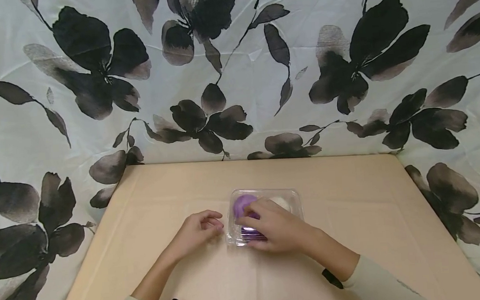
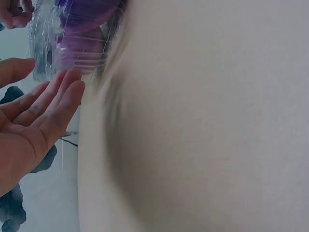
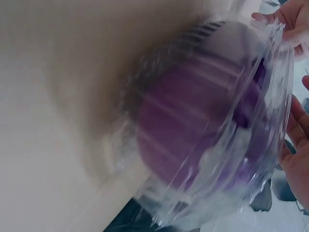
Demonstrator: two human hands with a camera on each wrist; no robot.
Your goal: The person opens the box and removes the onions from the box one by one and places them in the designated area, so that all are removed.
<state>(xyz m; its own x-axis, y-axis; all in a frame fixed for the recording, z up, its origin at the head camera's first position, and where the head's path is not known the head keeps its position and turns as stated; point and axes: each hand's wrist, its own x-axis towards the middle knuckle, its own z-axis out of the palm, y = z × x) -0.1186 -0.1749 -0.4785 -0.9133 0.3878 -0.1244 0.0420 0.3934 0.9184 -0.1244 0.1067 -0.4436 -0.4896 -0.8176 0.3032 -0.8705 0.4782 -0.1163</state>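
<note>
The right hand point(image 1: 276, 228) lies over the near part of a clear plastic container point(image 1: 290, 195), its fingers curled down onto the lid and near rim, so it grips the box from above. The left hand point(image 1: 195, 232) sits just beside the container's left wall with nothing in it; the left wrist view shows its palm turned toward the box, fingers point(image 2: 58, 99) nearly straight and relaxed, their tips close to the plastic though I cannot tell whether they touch.

The container rests on the tan tabletop point(image 1: 353, 216), about midway between the left and right edges and nearer the far edge than the near one. Its long axis runs left to right, and the right hand covers the near left portion. Inside, a round purple piece point(image 1: 244, 204) fills the left half, and a pale one point(image 1: 281, 202) lies in the right half, farther from the grip. Behind the far edge hangs a white cloth with dark flowers point(image 1: 92, 76).
</note>
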